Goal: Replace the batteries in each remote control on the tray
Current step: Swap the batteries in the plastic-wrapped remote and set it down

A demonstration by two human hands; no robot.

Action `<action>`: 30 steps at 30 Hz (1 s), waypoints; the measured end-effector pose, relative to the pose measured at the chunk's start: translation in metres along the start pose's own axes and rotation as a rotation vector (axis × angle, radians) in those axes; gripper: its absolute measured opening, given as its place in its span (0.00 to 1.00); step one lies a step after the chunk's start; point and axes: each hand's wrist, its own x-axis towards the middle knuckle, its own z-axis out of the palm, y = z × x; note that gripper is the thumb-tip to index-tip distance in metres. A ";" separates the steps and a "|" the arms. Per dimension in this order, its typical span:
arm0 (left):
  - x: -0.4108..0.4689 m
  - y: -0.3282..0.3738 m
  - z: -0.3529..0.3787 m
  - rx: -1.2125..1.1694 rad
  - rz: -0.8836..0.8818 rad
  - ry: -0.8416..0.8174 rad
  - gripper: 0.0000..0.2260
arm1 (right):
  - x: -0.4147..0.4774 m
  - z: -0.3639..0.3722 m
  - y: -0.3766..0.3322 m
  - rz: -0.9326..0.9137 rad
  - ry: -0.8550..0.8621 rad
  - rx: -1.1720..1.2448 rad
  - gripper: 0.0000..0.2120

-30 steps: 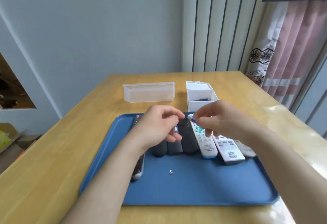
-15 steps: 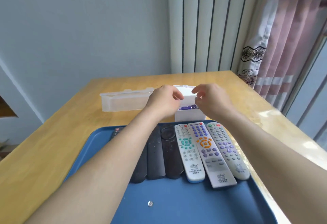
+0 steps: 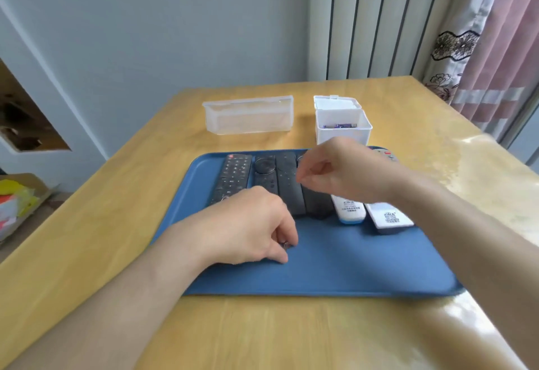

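A blue tray (image 3: 364, 267) holds a row of remotes: several black ones (image 3: 233, 177) on the left and white ones (image 3: 350, 209) on the right. My left hand (image 3: 248, 226) rests on the tray's bare front part. Its thumb and forefinger pinch a small silver piece (image 3: 284, 244) lying there. My right hand (image 3: 344, 174) hovers over the middle of the row and hides parts of the remotes. Its fingers are curled, thumb and forefinger nearly together, and I see nothing between them. Behind the tray, purple batteries (image 3: 341, 126) lie in an open white box (image 3: 342, 133).
A long clear plastic box (image 3: 248, 118) stands on the wooden table (image 3: 262, 326) behind the tray, left of the white box. A curtain (image 3: 481, 48) hangs at the far right. A cardboard box (image 3: 17, 203) sits on the floor to the left.
Both hands have come back from the white battery box to the tray. The left hand has dropped onto the small silver piece. The right hand now hovers over the remotes.
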 end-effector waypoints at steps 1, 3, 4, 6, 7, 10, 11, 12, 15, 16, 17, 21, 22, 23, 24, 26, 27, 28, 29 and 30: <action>-0.003 -0.001 0.002 0.005 0.011 0.029 0.09 | -0.005 0.005 -0.003 -0.010 -0.013 -0.017 0.05; -0.005 -0.001 0.006 0.017 0.036 0.083 0.07 | -0.013 0.013 -0.005 -0.021 -0.043 -0.045 0.06; -0.006 -0.001 0.007 0.028 0.046 0.104 0.06 | -0.017 0.016 -0.005 -0.014 -0.054 -0.048 0.06; -0.007 -0.003 0.010 0.080 0.060 0.127 0.06 | -0.024 0.022 -0.003 -0.001 -0.066 -0.041 0.06; -0.007 -0.004 0.012 0.125 0.076 0.145 0.06 | -0.027 0.024 -0.003 -0.001 -0.067 -0.045 0.06; -0.002 -0.005 0.016 0.189 0.107 0.193 0.09 | -0.030 0.026 -0.003 0.000 -0.028 -0.021 0.07; 0.000 -0.005 0.016 0.158 0.113 0.208 0.10 | -0.030 0.024 -0.001 0.018 0.019 0.025 0.07; 0.007 -0.004 0.010 0.106 0.122 0.239 0.11 | -0.027 0.016 0.003 0.046 0.088 0.082 0.08; 0.037 -0.001 -0.014 -0.100 0.099 0.407 0.11 | -0.012 -0.013 0.030 0.181 0.332 0.278 0.08; 0.050 -0.001 -0.022 -0.163 0.076 0.476 0.10 | -0.006 -0.022 0.043 0.246 0.396 0.320 0.07; 0.070 0.000 -0.033 -0.222 0.054 0.541 0.09 | 0.003 -0.032 0.058 0.314 0.444 0.347 0.09; 0.143 0.004 -0.058 -0.288 0.001 0.692 0.09 | 0.037 -0.046 0.107 0.582 0.495 0.541 0.22; 0.156 0.004 -0.060 -0.275 -0.007 0.700 0.09 | 0.044 -0.046 0.114 0.618 0.482 0.583 0.24; 0.173 0.005 -0.062 -0.261 -0.014 0.690 0.10 | 0.053 -0.046 0.123 0.647 0.463 0.616 0.26; 0.186 0.005 -0.062 -0.251 -0.022 0.665 0.11 | 0.060 -0.046 0.128 0.671 0.439 0.642 0.27; 0.199 0.002 -0.060 -0.244 -0.041 0.609 0.11 | 0.069 -0.043 0.131 0.683 0.397 0.658 0.26; 0.207 0.000 -0.060 -0.251 -0.054 0.597 0.11 | 0.075 -0.044 0.136 0.679 0.384 0.670 0.25; 0.210 -0.003 -0.060 -0.268 -0.072 0.602 0.12 | 0.078 -0.044 0.136 0.669 0.376 0.690 0.24; 0.211 -0.006 -0.060 -0.293 -0.095 0.619 0.12 | 0.080 -0.044 0.137 0.659 0.368 0.712 0.23; 0.214 -0.008 -0.059 -0.322 -0.119 0.635 0.13 | 0.083 -0.044 0.140 0.653 0.361 0.742 0.22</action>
